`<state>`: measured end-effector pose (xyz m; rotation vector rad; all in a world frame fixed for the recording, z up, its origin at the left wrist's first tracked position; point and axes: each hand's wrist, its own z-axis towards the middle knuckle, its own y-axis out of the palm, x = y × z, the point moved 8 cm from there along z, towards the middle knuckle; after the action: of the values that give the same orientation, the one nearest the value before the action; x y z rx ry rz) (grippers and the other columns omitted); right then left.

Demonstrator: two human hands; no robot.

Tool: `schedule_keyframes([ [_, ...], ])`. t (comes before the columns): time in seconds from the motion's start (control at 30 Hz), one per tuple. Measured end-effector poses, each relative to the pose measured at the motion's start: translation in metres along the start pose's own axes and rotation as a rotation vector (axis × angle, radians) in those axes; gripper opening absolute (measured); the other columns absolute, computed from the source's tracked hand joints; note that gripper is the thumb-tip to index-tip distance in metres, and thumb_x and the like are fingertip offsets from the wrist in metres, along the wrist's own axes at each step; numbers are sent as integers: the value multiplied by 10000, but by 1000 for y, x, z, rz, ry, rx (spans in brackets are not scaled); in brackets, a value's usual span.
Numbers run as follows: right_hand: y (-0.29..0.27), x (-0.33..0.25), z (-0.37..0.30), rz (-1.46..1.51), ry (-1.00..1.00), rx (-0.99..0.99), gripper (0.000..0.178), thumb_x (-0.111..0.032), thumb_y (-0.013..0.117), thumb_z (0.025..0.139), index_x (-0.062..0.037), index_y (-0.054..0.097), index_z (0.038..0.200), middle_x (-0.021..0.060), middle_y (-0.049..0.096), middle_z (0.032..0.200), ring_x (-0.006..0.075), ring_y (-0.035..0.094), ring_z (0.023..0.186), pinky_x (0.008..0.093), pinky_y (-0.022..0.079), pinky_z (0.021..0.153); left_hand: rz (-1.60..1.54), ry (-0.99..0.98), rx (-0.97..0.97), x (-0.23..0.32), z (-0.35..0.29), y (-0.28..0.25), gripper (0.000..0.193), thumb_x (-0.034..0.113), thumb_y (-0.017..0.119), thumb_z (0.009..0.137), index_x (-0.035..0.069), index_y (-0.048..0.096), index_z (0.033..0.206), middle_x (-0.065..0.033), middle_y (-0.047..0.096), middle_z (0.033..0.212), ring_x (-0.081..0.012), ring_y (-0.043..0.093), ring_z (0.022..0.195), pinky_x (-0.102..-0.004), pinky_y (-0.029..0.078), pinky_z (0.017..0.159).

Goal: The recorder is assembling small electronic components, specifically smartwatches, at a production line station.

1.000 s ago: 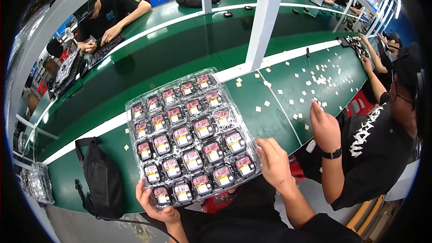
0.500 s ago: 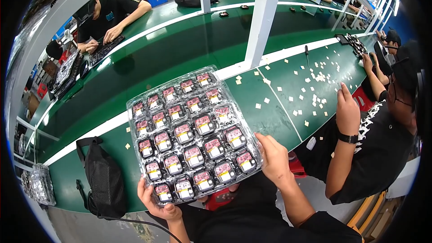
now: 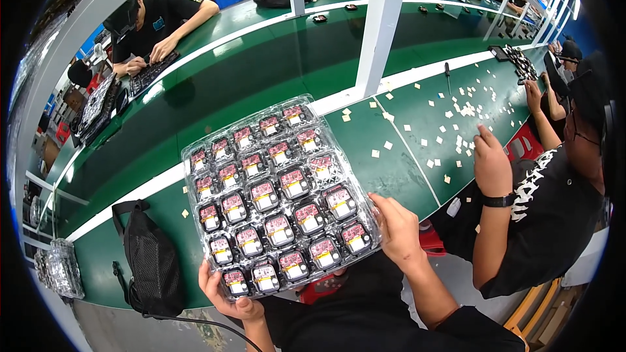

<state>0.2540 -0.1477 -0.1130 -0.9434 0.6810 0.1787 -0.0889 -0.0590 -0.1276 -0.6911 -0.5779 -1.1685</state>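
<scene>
A clear plastic blister tray (image 3: 355, 189) is held tilted over the near edge of the green bench. Its pockets hold rows of small black-cased electronic modules (image 3: 265, 194), their pink circuit boards with white and yellow parts facing up. One pocket in the right column shows a whitish criss-cross pattern, and I cannot make out its contents. My left hand (image 3: 229, 296) grips the tray's near left corner, thumb in front. At the right edge, my right hand (image 3: 399, 233) has its fingers closed on the rim, partly hidden behind it.
A black bag (image 3: 153, 254) lies left of the tray, with stacked clear trays (image 3: 62, 267) farther left. Small pale square pieces (image 3: 466, 111) and a screwdriver (image 3: 447, 78) lie on the right bench (image 3: 404, 176). A white post (image 3: 381, 32) rises beyond. A co-worker's hand (image 3: 492, 163) is at right.
The tray and both my hands stay nearly still. To the right, the co-worker's raised hand has shifted slightly left over the bench edge.
</scene>
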Motion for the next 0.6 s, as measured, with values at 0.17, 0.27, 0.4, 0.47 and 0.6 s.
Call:
schedule_keyframes([
  [0.17,-1,0,3,-9,-11,-14,224,-83,646,966,-34,678,1182,141,671,869,353,670,723,425,520,619,18,-4,2,0,0,0,779,710,445,984,-23,495,1242,-275,435,1442,-381,510,1300,-513,404,1122],
  [0.27,0,-1,4,-20,-11,-31,213,-100,637,977,-37,679,1176,139,670,861,352,670,712,427,522,609,22,-12,0,0,0,0,762,693,439,992,-26,496,1237,-276,436,1441,-380,510,1297,-512,401,1121],
  [0.4,1,2,4,-8,-23,-8,209,-112,628,984,-37,677,1174,133,658,853,346,671,715,425,524,600,4,-10,0,0,0,0,744,674,442,997,-29,494,1234,-276,438,1440,-378,506,1297,-508,396,1125],
  [0.47,0,2,3,-8,-16,-6,206,-110,623,987,-39,676,1173,133,654,874,348,674,725,427,527,606,2,-11,-5,1,1,0,745,674,448,995,-29,492,1239,-276,438,1440,-378,504,1299,-508,392,1129],
  [0.6,-2,3,4,24,-16,9,205,-127,643,974,-44,675,1159,140,629,978,361,681,748,442,541,634,-30,-38,-27,-1,0,-2,733,650,510,976,-25,478,1262,-266,433,1442,-384,485,1327,-515,370,1145],
])
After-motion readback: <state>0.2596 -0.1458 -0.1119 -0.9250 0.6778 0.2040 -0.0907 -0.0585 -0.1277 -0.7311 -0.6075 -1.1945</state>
